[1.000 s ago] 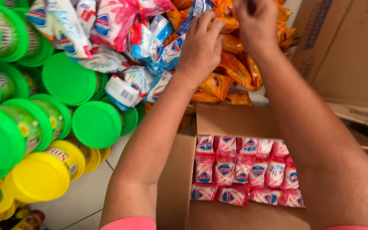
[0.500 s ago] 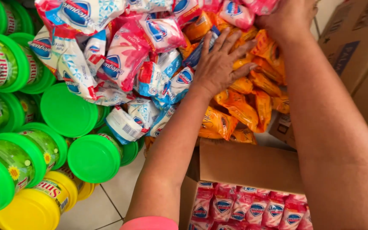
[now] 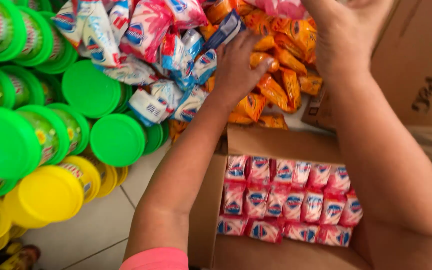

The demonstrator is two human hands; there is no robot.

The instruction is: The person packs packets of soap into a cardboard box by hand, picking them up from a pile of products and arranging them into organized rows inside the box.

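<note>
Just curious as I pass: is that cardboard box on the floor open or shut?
Open. The box has its flap folded back, and rows of pink packets show inside.

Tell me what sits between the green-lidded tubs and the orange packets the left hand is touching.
In the head view, a heap of pink, white and blue wrapped packets lies between the green-lidded tubs and the orange packets; the left hand rests at its right edge.

Right hand [image 3: 348, 37] fingertips cut off by top edge; grip unseen.
</note>
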